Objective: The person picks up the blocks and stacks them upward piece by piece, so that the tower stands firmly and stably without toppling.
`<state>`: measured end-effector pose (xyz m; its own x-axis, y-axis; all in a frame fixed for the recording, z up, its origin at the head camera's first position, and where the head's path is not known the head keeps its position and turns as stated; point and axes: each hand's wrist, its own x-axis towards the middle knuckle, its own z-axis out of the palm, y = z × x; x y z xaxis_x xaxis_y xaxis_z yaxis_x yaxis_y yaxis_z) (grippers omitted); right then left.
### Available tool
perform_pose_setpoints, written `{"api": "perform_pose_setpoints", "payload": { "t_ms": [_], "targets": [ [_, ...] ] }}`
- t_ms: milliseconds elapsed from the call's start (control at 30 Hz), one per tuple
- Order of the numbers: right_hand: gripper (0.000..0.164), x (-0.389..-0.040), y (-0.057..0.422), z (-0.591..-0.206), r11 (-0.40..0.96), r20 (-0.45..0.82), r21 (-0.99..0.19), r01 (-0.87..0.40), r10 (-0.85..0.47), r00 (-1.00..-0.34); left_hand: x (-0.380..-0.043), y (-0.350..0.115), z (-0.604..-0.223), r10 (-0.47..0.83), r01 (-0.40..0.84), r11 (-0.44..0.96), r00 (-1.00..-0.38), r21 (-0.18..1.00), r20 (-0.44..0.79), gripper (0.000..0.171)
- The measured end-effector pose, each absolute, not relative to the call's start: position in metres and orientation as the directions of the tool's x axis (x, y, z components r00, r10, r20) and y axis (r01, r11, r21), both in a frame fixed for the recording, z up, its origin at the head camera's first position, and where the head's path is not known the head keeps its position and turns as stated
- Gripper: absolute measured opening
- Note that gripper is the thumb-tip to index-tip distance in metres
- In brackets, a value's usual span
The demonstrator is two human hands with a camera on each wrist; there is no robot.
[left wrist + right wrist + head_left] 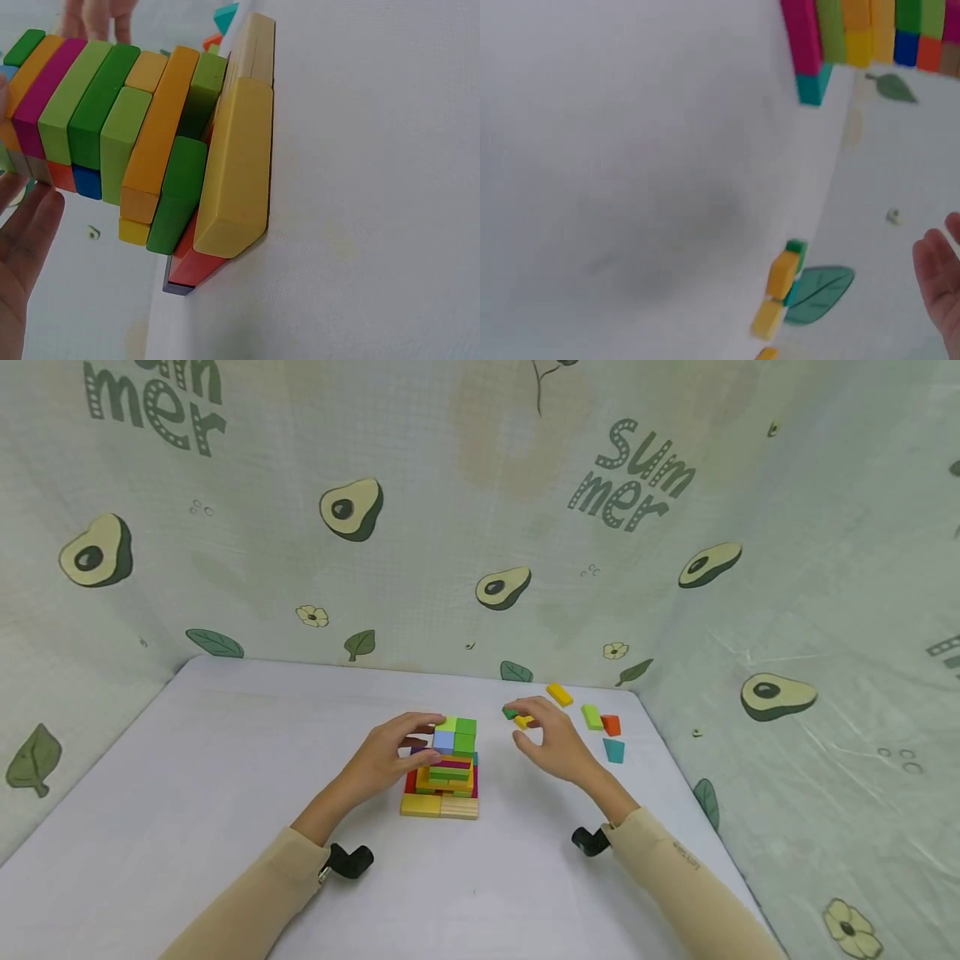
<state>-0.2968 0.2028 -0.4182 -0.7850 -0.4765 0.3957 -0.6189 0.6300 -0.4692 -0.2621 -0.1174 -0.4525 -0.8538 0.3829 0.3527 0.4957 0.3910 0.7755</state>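
Note:
A tower of coloured wooden blocks (452, 774) stands on a base of flat yellow and pale pieces (439, 807). My left hand (390, 750) curves around the tower's upper left side, thumb toward the front and fingers toward the back. In the left wrist view its fingertips (46, 206) are right at the upper layers, near the grey-brown blocks. To the right of the tower, my right hand (553, 741) hovers with loosely bent fingers and nothing between them. Behind it lie small green (510, 713) and yellow blocks (523, 722), partly covered by its fingers in the head view.
Farther right on the white table (225, 760) lie loose blocks: yellow (559, 694), light green (592, 717), red-orange (611, 725) and teal (614, 750). A patterned cloth (427, 568) hangs behind the table and along its sides.

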Motion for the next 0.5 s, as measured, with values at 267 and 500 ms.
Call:
{"api": "perform_pose_setpoints", "payload": {
  "t_ms": [267,500],
  "targets": [
    [0.039,-0.351,0.227,-0.445,0.819,0.125,-0.439,-0.37,-0.352,-0.928,-0.262,-0.121,-0.455,0.381,0.501,0.413,-0.854,0.761,0.355,0.06],
    [0.026,-0.371,0.229,-0.463,0.87,0.083,-0.395,-0.297,-0.288,-0.954,-0.261,-0.118,-0.452,0.39,0.495,0.403,-0.854,0.77,0.345,0.06]
  ]
}}
